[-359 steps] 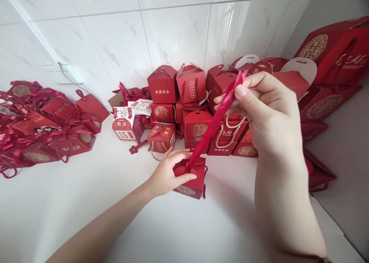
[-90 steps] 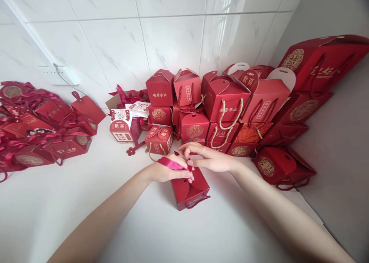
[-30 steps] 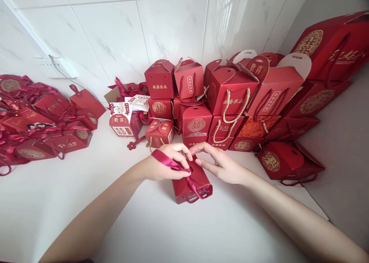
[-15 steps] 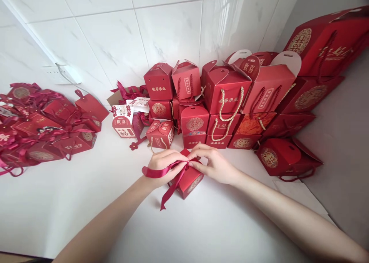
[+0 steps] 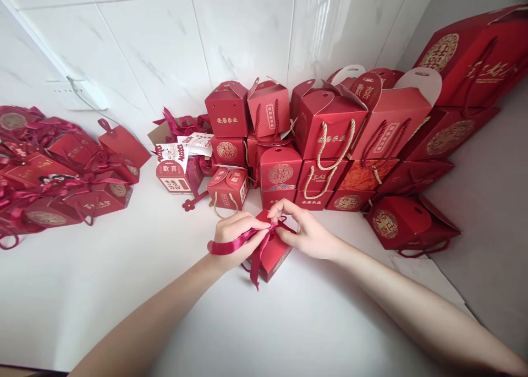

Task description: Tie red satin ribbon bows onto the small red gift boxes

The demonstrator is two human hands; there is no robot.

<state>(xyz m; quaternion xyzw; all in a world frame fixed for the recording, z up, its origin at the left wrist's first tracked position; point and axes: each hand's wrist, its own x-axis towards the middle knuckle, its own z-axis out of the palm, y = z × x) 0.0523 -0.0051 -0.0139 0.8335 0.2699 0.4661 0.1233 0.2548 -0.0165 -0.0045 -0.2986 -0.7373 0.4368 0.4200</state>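
Observation:
A small red gift box [image 5: 277, 256] with a gold emblem rests on the white table, tilted slightly toward me. Over its top runs a dark magenta satin ribbon [image 5: 256, 261], gathered into a knot at the box's upper part. My left hand [image 5: 237, 234] pinches the ribbon beside the knot, and one ribbon length loops back over that hand's wrist side. The other tail hangs down the box's front. Right at the knot, my right hand [image 5: 299, 231] has thumb and forefinger curled around the ribbon; the exact contact there is partly hidden.
Stacked red gift boxes [image 5: 330, 129] with rope handles line the tiled wall. Many ribboned boxes [image 5: 61, 173] are heaped at the left. Larger red boxes [image 5: 449, 129] form a pile on the right, above white paper [image 5: 431, 278]. A socket [image 5: 78, 94] sits on the wall.
The hanging ribbon tail has swung to the right, closer against the box. My right finger and thumb have shifted slightly around the knot. The view has moved a little.

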